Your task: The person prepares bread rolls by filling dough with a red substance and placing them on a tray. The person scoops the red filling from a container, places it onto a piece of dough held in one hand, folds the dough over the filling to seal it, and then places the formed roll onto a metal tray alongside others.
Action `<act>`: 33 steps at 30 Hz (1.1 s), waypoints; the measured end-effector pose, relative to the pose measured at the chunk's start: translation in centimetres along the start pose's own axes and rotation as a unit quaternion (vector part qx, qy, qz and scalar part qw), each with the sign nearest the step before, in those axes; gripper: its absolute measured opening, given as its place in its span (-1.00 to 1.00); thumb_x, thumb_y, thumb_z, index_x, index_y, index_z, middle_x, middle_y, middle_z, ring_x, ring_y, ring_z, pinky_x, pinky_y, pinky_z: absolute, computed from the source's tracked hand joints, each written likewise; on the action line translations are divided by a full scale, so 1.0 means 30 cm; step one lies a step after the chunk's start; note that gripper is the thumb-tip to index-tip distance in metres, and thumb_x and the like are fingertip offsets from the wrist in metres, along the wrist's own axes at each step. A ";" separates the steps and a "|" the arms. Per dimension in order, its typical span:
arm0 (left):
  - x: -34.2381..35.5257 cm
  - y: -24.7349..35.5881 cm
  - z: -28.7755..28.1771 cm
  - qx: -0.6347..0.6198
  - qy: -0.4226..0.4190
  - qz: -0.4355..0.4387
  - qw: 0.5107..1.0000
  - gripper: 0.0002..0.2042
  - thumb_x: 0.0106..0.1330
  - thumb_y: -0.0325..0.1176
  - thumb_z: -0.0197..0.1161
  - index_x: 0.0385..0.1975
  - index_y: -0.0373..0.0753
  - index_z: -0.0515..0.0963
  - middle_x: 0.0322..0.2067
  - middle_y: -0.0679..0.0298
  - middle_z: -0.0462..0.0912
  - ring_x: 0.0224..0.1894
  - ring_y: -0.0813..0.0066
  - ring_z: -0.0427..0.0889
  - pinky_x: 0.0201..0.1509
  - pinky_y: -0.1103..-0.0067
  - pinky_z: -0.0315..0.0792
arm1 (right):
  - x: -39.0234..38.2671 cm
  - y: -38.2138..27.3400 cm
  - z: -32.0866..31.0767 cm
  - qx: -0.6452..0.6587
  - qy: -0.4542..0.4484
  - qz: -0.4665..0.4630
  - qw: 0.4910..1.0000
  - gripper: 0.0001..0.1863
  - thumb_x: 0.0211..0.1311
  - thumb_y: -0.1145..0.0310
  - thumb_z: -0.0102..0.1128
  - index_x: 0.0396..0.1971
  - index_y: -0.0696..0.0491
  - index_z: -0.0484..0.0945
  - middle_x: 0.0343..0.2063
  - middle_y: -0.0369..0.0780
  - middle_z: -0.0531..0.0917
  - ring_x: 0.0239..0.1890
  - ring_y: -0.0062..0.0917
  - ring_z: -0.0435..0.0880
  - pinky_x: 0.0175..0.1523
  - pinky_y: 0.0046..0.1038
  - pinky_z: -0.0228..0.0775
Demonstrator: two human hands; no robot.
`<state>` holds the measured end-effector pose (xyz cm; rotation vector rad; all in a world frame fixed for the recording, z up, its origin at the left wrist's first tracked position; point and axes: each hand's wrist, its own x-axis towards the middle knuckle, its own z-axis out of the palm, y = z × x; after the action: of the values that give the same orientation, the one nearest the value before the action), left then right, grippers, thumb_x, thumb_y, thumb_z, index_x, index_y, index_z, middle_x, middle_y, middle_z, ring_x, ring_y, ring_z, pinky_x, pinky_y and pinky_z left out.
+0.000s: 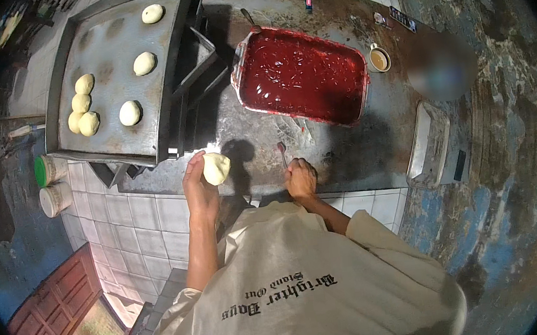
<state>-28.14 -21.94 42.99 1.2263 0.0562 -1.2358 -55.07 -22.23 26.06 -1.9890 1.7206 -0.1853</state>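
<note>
A pale piece of dough (217, 168) rests in my left hand (200, 186), its fingers closed around the dough's side near the table's front edge. My right hand (301, 178) grips the handle of a small spoon (281, 148), whose bowl is stained red and points away from me. Beyond the spoon stands a rectangular tub (243, 98) of glossy red filling (301, 72). To the left, a metal baking tray (101, 38) carries several dough balls, among them a single ball (130, 113) near its front right and a cluster (82, 103) at its left side.
More trays (198, 67) are stacked under the top one. A second spoon (250, 20) leans at the tub's far left corner. A cup (379, 59) of light brown drink, a phone (403, 19) and a clear container (428, 144) lie on the right. Two lidded tubs (51, 169) sit at the left.
</note>
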 end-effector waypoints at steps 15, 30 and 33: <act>-0.003 0.006 -0.020 0.018 0.005 -0.003 1.000 -0.68 0.55 -0.19 0.18 0.15 -0.23 0.50 0.00 0.25 0.60 0.10 0.34 0.60 0.25 0.33 0.47 | 0.151 0.000 -0.296 0.128 0.012 -0.068 0.989 -0.90 0.45 0.40 0.07 -0.18 0.10 0.47 -0.33 0.03 0.67 -0.20 0.13 0.65 -0.11 0.04 0.48; -0.009 0.016 0.026 -0.056 -0.002 -0.011 0.998 -0.72 0.53 -0.26 0.14 0.11 -0.24 0.53 -0.07 0.26 0.65 0.04 0.37 0.64 0.18 0.38 0.50 | 0.609 -0.189 -0.421 -0.105 -0.033 -0.243 0.964 -0.79 0.16 0.55 0.14 -0.18 0.09 0.53 -0.42 -0.14 0.68 -0.29 -0.23 0.71 -0.20 -0.19 0.59; -0.002 0.019 0.047 -0.055 -0.009 -0.008 0.998 -0.73 0.52 -0.31 0.14 0.12 -0.24 0.52 -0.06 0.27 0.65 0.05 0.37 0.65 0.17 0.38 0.52 | 0.610 -0.129 -0.450 0.049 -0.099 -0.168 0.980 -0.85 0.24 0.47 0.18 -0.20 0.08 0.53 -0.50 -0.18 0.63 -0.41 -0.39 0.65 -0.28 -0.28 0.51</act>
<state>-28.54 -23.01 44.00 1.1223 0.1196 -1.2407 -53.72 -43.22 35.54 -2.1331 1.2247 -0.1746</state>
